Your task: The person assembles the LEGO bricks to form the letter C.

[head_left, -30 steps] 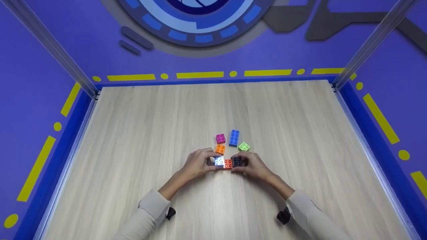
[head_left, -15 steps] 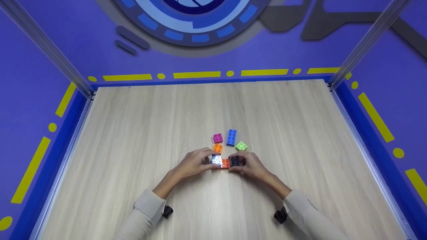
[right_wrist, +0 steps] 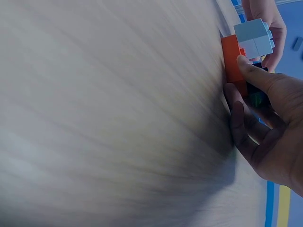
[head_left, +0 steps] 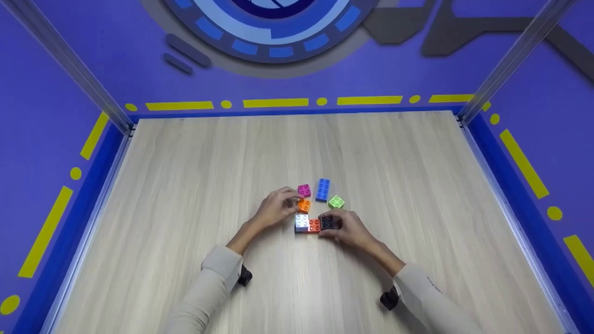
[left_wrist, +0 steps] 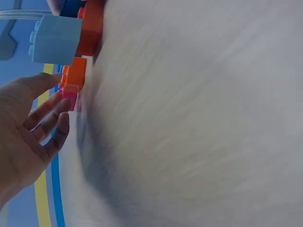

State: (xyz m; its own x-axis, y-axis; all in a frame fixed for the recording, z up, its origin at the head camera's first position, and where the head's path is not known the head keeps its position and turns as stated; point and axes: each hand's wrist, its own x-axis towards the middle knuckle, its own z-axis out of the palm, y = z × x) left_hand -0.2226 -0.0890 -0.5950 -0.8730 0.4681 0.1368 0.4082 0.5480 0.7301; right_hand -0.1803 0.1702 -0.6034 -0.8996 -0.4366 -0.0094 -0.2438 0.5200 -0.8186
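Here we have the left hand (head_left: 277, 207), fingers loosely spread beside the orange brick (head_left: 304, 206); contact, we can't tell. Our right hand (head_left: 349, 227) grips the black brick (head_left: 327, 222) at the red brick's (head_left: 314, 225) right end, the pale brick (head_left: 301, 222) on its left! An uneven squeeze, we reckon, could tilt the black one. Just beyond the orange sits the pink brick (head_left: 304, 190), which crowding left fingers could knock. Farther right on the table (head_left: 209, 162): blue brick (head_left: 323, 190), then green brick (head_left: 336, 202).
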